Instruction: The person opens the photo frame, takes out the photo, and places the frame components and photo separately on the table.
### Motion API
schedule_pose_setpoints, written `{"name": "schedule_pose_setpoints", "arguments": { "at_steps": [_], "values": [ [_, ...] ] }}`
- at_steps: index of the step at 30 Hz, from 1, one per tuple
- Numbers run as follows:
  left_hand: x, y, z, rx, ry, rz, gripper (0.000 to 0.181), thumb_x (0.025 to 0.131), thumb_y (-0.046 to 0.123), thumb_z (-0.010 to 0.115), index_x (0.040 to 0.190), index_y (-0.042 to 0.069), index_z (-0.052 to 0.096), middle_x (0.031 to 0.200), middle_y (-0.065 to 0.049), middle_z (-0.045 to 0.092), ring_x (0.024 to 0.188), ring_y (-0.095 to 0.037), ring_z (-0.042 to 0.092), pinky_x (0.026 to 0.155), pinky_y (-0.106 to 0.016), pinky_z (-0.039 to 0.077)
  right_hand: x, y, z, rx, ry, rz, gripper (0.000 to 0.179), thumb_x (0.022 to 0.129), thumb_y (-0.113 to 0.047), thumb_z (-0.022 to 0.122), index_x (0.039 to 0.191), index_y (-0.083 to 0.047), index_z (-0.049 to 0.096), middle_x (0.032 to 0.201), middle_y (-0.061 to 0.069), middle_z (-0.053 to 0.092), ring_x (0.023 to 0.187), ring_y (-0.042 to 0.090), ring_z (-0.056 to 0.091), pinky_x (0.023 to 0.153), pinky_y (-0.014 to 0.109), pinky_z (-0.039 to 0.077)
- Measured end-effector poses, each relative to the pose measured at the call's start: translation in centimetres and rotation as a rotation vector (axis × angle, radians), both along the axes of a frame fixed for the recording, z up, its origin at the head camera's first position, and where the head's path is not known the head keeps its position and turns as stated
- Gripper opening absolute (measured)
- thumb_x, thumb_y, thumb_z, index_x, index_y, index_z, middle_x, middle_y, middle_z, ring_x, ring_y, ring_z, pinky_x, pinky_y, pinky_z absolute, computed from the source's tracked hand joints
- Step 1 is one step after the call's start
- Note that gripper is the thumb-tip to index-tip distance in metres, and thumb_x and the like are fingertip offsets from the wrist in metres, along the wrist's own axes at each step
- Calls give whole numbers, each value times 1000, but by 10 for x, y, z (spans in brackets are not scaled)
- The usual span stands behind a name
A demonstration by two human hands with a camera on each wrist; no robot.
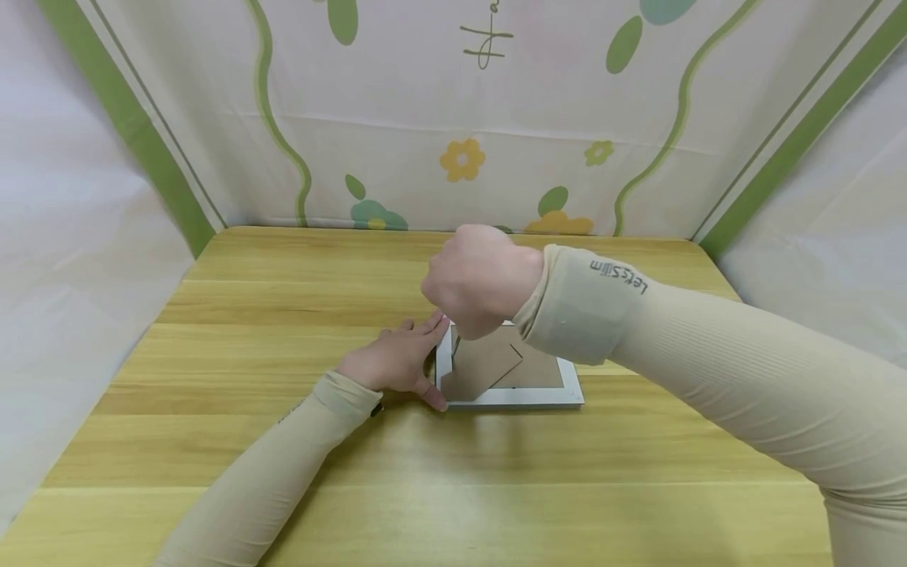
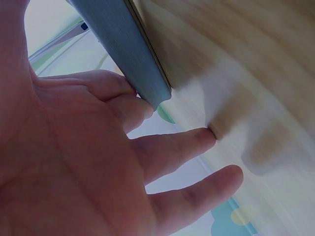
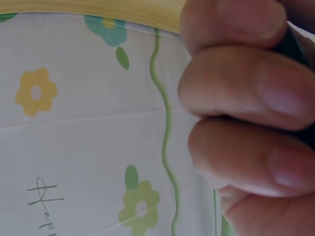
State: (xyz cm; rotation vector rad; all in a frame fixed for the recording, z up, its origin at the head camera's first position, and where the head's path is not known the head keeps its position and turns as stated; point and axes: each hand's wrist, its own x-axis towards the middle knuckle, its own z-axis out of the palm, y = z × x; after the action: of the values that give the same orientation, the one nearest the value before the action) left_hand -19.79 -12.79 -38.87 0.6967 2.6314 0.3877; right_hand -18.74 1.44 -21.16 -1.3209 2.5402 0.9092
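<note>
A picture frame with a white border lies on the table, brown backing upward. A brown flap on the backing overlaps the border at the near left. My left hand holds the frame's left side, thumb at the near corner and fingers at the far one. In the left wrist view, two fingers touch the corner of the frame's silvery edge, while the other two are stretched out. Above the frame, my right hand is curled round a dark teal thing, mostly hidden by the fingers.
The wooden table extends around the frame on all sides. Behind its far edge hangs a white cloth with flower and vine prints. White cloth also borders the table at left and right.
</note>
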Motion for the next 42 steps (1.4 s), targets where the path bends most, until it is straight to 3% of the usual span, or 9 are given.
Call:
{"name": "schedule_pose_setpoints", "arguments": {
  "at_steps": [6, 16, 22, 28, 36, 42],
  "values": [
    [1, 0, 2, -9, 2, -7, 133, 65, 63, 83, 160, 9, 8, 165, -6, 1, 144, -50, 17, 109, -68, 21, -3, 10, 0, -24, -24, -28, 9, 78, -15, 60, 70, -20, 60, 62, -7, 46, 56, 12, 40, 52, 31, 43],
    [3, 0, 2, -13, 25, -5, 133, 64, 64, 83, 160, 8, 10, 165, -7, 4, 143, -49, 19, 108, -69, 22, -9, 39, -1, -112, -49, -48, 21, 75, -10, 61, 60, -19, 49, 58, -8, 38, 53, 11, 33, 49, 30, 37],
    [2, 0, 1, -10, 24, -8, 132, 64, 63, 83, 160, 9, 10, 165, -7, 3, 143, -50, 20, 108, -69, 23, -15, 62, -5, -174, -63, -53, 30, 82, -15, 65, 58, -20, 47, 56, -9, 35, 53, 11, 29, 49, 30, 30],
    [2, 2, -1, -20, 13, -5, 132, 65, 63, 83, 160, 9, 8, 166, -6, 2, 144, -48, 18, 109, -68, 22, -23, 96, -19, -278, -111, -45, 46, 89, -20, 66, 57, -21, 33, 59, -6, 23, 56, 12, 20, 52, 30, 19],
    [4, 2, 1, -11, 11, 2, 132, 65, 61, 84, 160, 9, 9, 165, -7, 3, 144, -49, 18, 108, -69, 21, -29, 138, -43, -410, -174, -14, 32, 94, -20, 65, 66, -23, 52, 57, -10, 40, 53, 8, 37, 50, 29, 31],
    [6, 3, 3, -9, -2, 4, 131, 66, 60, 84, 160, 9, 8, 165, -6, 1, 143, -51, 18, 108, -69, 20, -33, 163, -65, -540, -193, 46, 37, 96, -20, 65, 66, -23, 44, 56, -14, 30, 51, 2, 31, 51, 26, 30]
  ]
}}
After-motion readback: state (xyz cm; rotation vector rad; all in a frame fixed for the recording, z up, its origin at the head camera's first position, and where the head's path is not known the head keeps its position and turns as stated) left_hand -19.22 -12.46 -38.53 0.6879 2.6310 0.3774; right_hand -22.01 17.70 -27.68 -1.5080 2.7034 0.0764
